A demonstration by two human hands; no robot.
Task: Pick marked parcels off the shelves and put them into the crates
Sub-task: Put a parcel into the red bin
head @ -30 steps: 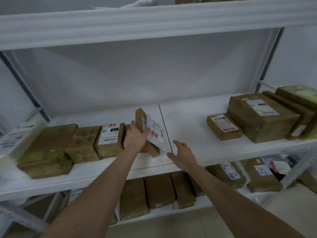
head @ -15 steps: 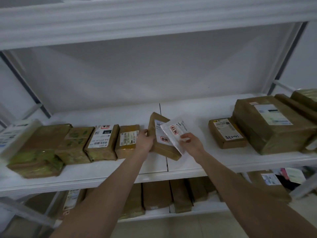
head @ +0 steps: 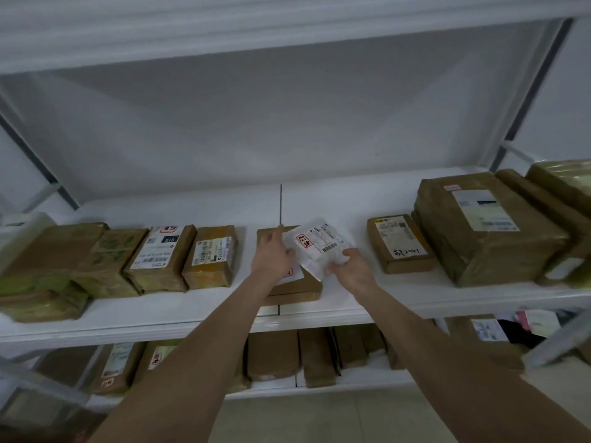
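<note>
Right hand [head: 351, 271] pinched white packet [head: 315, 243] (red mark visible, print blurred); left hand [head: 270, 259] fingers spread on brown parcel [head: 307, 286], label mostly hidden.

White packet [head: 319, 247]: red-bordered stamp, characters illegible. Brown parcel [head: 160, 260], left of the packet: label reads "010" above barcodes. Small box [head: 399, 247], right of the packet: handwritten marking, unclear.

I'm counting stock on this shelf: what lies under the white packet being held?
A flat brown box on the shelf, under the white packet that the right hand pinches. The left hand and packet cover most of its top label.
</note>
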